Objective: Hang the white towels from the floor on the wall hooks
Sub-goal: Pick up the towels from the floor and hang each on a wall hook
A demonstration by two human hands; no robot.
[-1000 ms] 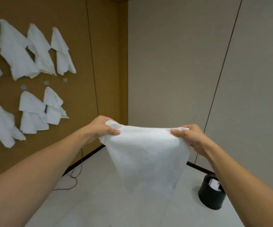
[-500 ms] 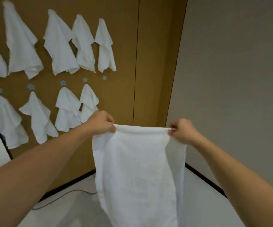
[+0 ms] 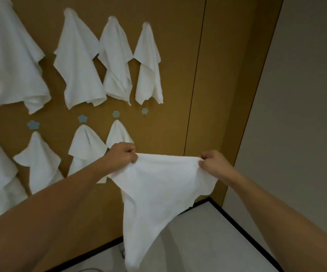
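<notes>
Towels already hanging (image 3: 80,61) are covering much of the brown wall (image 3: 178,55) in two rows, draping from their hooks. Out in front of that wall, one white towel (image 3: 158,193) is being held up in the air, sagging to a point above the floor (image 3: 207,242). Left hand (image 3: 122,157) is gripping its left top corner with curled fingers; right hand (image 3: 214,163) is pinching its right top corner. Small blue flower hooks (image 3: 116,114) are sitting between the rows.

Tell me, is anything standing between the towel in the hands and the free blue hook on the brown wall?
Nothing visible does. The left hand and right hand hold the towel below the bare blue hook; only open brown wall lies between them. Hung towels flank it.
</notes>
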